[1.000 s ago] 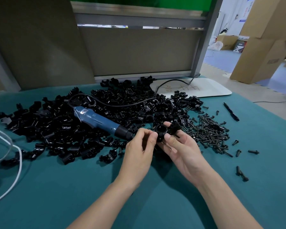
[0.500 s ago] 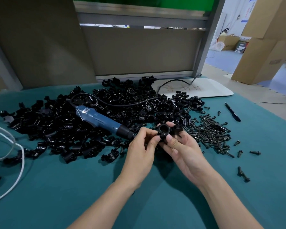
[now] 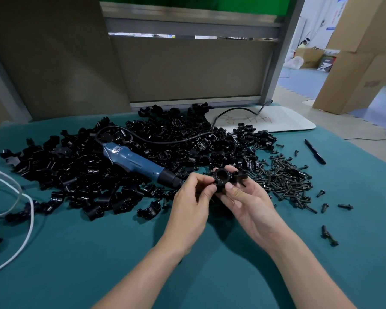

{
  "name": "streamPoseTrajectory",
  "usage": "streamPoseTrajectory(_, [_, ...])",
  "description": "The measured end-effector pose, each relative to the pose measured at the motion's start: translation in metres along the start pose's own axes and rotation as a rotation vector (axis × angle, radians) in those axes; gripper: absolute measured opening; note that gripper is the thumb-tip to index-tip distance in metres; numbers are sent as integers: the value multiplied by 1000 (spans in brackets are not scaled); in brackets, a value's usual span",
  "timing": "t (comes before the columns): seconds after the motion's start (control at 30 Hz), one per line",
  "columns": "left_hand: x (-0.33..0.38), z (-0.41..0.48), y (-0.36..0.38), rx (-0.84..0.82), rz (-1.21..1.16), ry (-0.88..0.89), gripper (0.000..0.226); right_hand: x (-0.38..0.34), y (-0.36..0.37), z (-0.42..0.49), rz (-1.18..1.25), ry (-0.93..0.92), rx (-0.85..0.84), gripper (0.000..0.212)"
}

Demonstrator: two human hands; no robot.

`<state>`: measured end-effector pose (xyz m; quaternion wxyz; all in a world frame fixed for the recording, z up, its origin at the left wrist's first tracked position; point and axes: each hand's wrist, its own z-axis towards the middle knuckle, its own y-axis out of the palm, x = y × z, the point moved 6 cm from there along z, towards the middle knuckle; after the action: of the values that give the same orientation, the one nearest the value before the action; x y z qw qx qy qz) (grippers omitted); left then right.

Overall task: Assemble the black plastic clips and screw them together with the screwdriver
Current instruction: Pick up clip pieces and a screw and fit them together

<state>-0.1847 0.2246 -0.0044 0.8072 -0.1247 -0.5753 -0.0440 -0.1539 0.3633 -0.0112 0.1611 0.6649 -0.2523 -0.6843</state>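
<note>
Two black clip halves are joined into a ring-shaped clip [image 3: 223, 176] that I hold above the green table. My right hand [image 3: 246, 202] grips it from below, thumb on its front. My left hand [image 3: 193, 198] pinches its left side with thumb and fingertips; whether a screw is between those fingers is hidden. A big heap of loose black clips [image 3: 125, 161] covers the table behind. The blue electric screwdriver [image 3: 135, 162] lies on the heap, tip pointing toward my hands. A pile of black screws [image 3: 285, 177] sits to the right.
A black pen [image 3: 315, 151] and a white board [image 3: 276, 121] lie at the far right. White cables [image 3: 13, 197] loop at the left edge. Stray screws [image 3: 329, 236] dot the cloth on the right. A grey partition [image 3: 187, 70] stands behind the table; cardboard boxes [image 3: 361, 63] beyond.
Both hands have lifted the clip slightly and turned it so its round hole faces the camera; my left fingers have closed tighter on its left side. The screwdriver has not moved.
</note>
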Motion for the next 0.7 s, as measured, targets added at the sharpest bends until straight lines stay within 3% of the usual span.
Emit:
streamPoseTrajectory(0.2, [1,-3,-1,36,-24,0,9,-1,0,1,114,24,-20,48])
streamPoseTrajectory(0.3, [-3,-2,-1,8,83,-5,26,-2,2,-1,122,32,-32,47])
streamPoseTrajectory(0.43, [-4,0,0,-8,38,-16,2,-1,0,0,117,45,-3,47])
streamPoseTrajectory(0.5, [0,-1,1,-18,29,5,11,-1,0,1,118,46,-6,46])
streamPoseTrajectory(0.63, [3,-3,0,7,51,23,5,-2,0,0,140,37,-50,47])
streamPoseTrajectory(0.7, [1,-3,1,-8,131,18,18,-2,1,1,152,44,-58,48])
